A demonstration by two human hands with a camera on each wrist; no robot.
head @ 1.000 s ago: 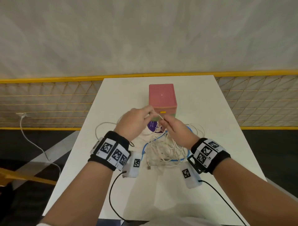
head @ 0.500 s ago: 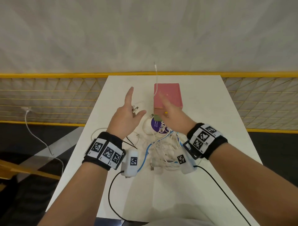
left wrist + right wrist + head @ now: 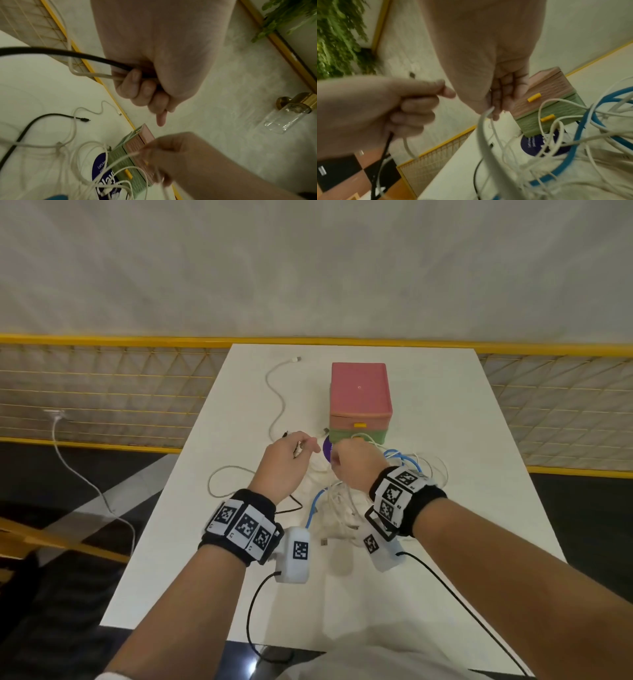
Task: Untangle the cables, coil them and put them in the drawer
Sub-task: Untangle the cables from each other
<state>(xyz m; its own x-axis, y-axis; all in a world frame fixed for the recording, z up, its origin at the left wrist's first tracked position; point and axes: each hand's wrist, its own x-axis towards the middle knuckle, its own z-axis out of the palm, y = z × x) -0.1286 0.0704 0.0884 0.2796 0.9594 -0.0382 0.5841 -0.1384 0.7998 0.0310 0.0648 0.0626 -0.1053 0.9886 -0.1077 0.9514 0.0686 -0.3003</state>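
Observation:
A tangle of white cables (image 3: 337, 510) with a blue cable (image 3: 312, 510) through it lies on the white table (image 3: 445, 542) in front of a small drawer box (image 3: 359, 395), pink above and green below, with yellow handles and both drawers closed. My left hand (image 3: 294, 451) hovers left of the box front; the left wrist view shows its fingers (image 3: 135, 83) curled round a black cable (image 3: 68, 54) and a white cable (image 3: 96, 74). My right hand (image 3: 346, 462) is close beside it, pinching a white strand (image 3: 485, 121) that rises from the tangle.
One white cable (image 3: 279, 402) lies stretched out by itself left of the box, its plug near the far edge. A purple round sticker (image 3: 327, 448) sits under the box front. A yellow mesh railing (image 3: 102, 392) runs behind the table. Another white cable (image 3: 85, 477) hangs off to the left.
Half a second ago my left hand was raised open and a white cable was in the air. That cable now lies left of the box, and both hands grip cables over the tangle.

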